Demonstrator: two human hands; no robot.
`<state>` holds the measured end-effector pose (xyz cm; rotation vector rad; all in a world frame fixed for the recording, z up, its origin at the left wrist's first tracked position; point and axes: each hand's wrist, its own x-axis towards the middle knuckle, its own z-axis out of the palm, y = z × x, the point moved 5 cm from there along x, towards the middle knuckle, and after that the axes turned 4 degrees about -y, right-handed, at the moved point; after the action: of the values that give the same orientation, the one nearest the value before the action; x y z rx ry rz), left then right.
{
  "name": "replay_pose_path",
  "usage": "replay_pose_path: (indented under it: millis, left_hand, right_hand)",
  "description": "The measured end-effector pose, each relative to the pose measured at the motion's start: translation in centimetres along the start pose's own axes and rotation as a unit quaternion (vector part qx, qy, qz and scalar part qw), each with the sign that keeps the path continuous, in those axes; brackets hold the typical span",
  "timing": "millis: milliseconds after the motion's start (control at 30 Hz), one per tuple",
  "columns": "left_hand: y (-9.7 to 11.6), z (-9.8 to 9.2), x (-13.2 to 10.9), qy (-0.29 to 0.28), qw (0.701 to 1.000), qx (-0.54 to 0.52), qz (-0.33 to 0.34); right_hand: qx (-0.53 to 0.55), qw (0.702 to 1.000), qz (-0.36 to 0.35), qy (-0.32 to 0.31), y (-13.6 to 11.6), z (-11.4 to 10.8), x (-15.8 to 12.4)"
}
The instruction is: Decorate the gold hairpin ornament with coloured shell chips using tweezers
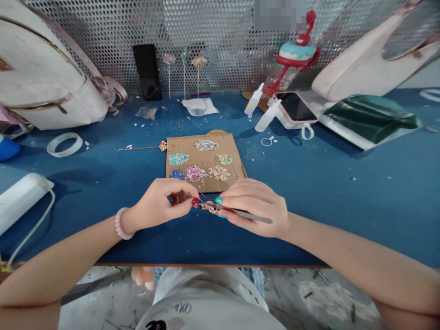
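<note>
Bare hands met at the middle of the head view, just in front of a square of cardboard (pixel 187 141) on a blue table (pixel 326 192). Thumb and finger of the left hand (pixel 170 201) were pinched together at the near end of a small, glittery ornament (pixel 209 207). The right hand (pixel 257 206) gripped grey metal tweezers (pixel 254 216), their slim tips lying over the ornament; whether they clasped anything was too small to tell. The ornament sat between the two hands, near the cardboard's front edge.

On the cardboard lay six heaps of shiny chips: silver (pixel 206 145) at the back, turquoise (pixel 178 159) and pale green (pixel 224 159) at the sides, then blue (pixel 177 174), pink (pixel 195 173) and gold (pixel 219 173) in front. A thin stick (pixel 140 148) with an ornamental head lay left of the cardboard. Farther back, three decorated sticks (pixel 184 80) stood upright near a perforated metal panel (pixel 220 46), and two white bottles (pixel 254 100) stood to the right.
</note>
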<state>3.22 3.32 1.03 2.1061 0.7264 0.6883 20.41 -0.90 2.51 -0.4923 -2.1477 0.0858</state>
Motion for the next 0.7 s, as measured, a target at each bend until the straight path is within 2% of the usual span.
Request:
replay_pose_path:
  millis: [700]
  left_hand:
    - [0.08, -0.59, 0.4, 0.019, 0.999, 0.034, 0.019]
  right_hand:
    - [0.022, 1.0, 0.013, -0.007, 0.19, -0.02, -0.03]
